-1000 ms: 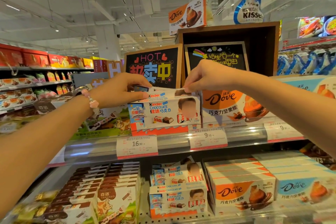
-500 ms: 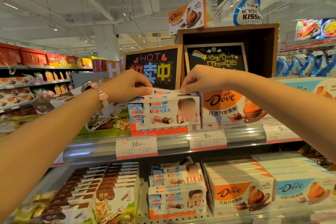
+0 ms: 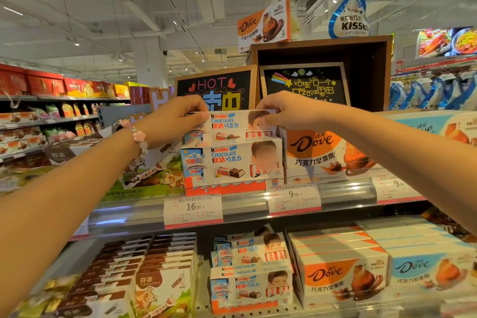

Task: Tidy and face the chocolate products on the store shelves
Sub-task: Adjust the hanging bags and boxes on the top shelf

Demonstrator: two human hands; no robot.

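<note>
A black "HOT" chalkboard sign (image 3: 216, 88) stands beside a wooden display box (image 3: 371, 59), price tags (image 3: 193, 210) below.

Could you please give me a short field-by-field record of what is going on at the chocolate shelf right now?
setting: store aisle, upper shelf with price tags along its front
held item: top Kinder box, front face turned toward the camera, above the Kinder box below it
left hand: grips the top box's left end
right hand: pinches its upper right edge
right neighbour: orange Dove box
left neighbour: cow-print chocolate box
price tag under Kinder: 16.90
lower shelf: more Kinder boxes, some askew
</note>
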